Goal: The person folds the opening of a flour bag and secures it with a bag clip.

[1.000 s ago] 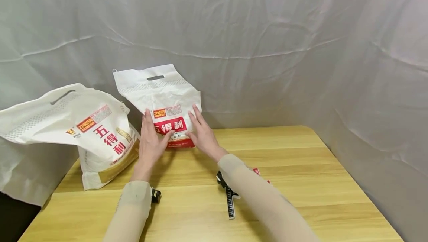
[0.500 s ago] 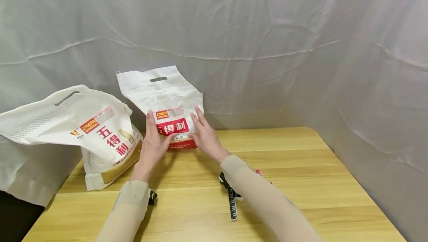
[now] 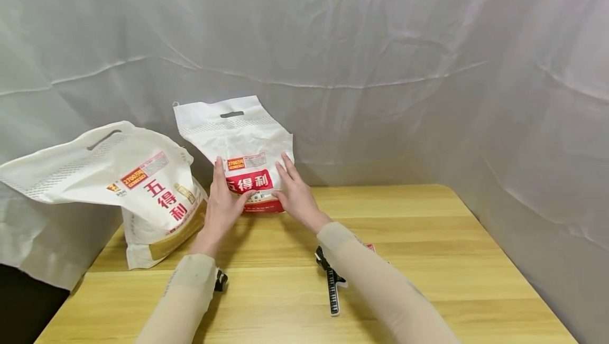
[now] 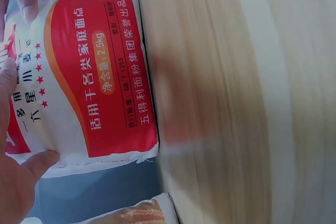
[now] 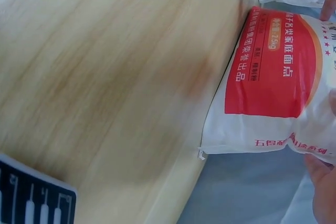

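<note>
A white flour bag [image 3: 238, 138] with red print and a handle slot stands upright at the table's back edge, against the grey cloth. My left hand [image 3: 222, 207] rests on its left side and front, fingers extended, thumb pointing inward. On its right side lies my right hand [image 3: 298, 200], fingers straight up the front and thumb toward the middle. The left wrist view shows the bag's red lower panel [image 4: 115, 77] close by, with the left thumb [image 4: 44, 161] touching its side. Seen from the right wrist, the bag's bottom edge [image 5: 218, 129] sits on the wood.
A second white flour bag [image 3: 152, 191], with a gold base, leans at the left, its top folded over leftward. A black strip with white bars [image 3: 332, 291] lies under the right forearm, near a small red-and-white piece [image 3: 370, 248]. Grey cloth [image 3: 361, 95] hangs behind the wooden table [image 3: 428, 238].
The whole head view shifts slightly right and down. Both hands keep their places on the bag, and the bags stay where they are on the table.
</note>
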Available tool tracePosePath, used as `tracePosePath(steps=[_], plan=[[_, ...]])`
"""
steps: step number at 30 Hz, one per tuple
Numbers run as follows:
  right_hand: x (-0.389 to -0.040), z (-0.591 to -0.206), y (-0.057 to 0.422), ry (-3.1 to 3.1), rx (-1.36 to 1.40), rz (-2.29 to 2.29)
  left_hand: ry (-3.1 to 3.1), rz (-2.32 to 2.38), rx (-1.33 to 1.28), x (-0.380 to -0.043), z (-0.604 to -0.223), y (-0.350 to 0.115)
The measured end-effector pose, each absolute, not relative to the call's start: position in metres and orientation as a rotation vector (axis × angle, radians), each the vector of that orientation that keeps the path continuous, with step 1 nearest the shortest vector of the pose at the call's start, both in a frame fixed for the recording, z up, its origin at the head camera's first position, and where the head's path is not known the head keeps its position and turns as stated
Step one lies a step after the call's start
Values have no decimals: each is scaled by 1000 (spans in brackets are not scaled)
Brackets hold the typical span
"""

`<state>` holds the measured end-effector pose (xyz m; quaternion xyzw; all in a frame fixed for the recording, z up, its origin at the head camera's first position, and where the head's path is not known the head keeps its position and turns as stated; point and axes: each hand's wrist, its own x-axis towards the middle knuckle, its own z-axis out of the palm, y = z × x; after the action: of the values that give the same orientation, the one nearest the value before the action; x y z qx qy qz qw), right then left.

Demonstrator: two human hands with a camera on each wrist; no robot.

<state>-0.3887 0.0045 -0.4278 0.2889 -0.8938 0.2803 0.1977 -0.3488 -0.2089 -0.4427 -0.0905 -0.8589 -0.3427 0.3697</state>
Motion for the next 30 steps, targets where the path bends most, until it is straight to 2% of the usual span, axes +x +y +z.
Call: tracePosePath(steps=[18, 30], plan=[[-390, -426, 35, -2492, 816, 829, -2235, -941, -132, -346, -443, -173], [-392, -425, 64, -2443, 830, 831, -2229, -940, -164, -348, -441, -145]])
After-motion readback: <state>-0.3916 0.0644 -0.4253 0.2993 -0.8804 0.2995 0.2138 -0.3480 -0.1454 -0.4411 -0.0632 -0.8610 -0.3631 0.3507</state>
